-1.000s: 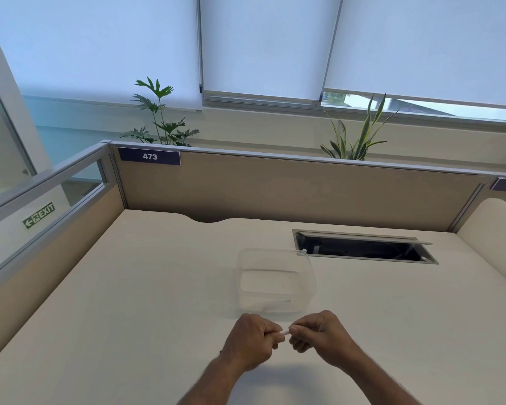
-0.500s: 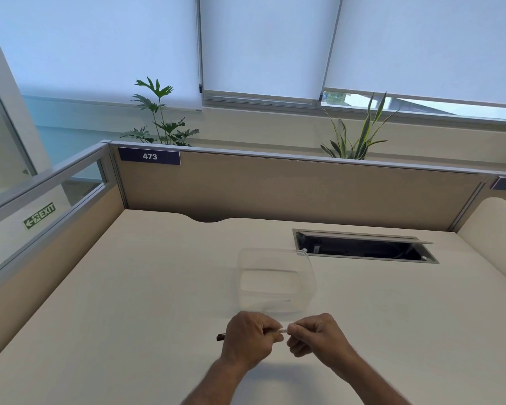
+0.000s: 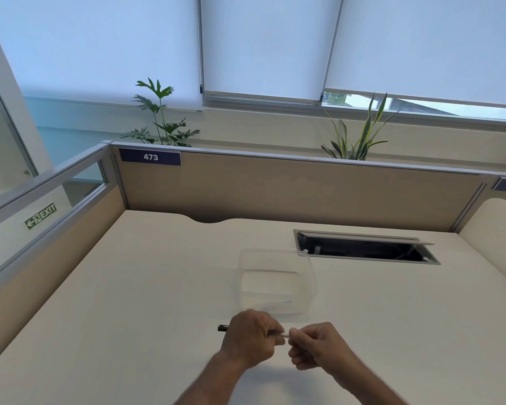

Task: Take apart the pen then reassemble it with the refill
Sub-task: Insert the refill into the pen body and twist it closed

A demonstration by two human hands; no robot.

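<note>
Both hands meet low over the cream desk [image 3: 129,302], just in front of a clear plastic box. My left hand [image 3: 250,336] is closed around a pen [image 3: 223,327], whose dark end sticks out to the left of the fist. A short pale, clear stretch of the pen shows between the two hands. My right hand [image 3: 314,344] pinches that stretch's right end with fingertips. Most of the pen is hidden inside the left fist, and I cannot tell which parts are joined.
The clear plastic box [image 3: 276,280] stands on the desk beyond the hands. An open cable hatch [image 3: 362,248] lies at the back right. Partition walls [image 3: 275,188] close the desk at the back and left.
The dark end of the pen has come out past the left side of my left fist. Both hands stay together in nearly the same spot.
</note>
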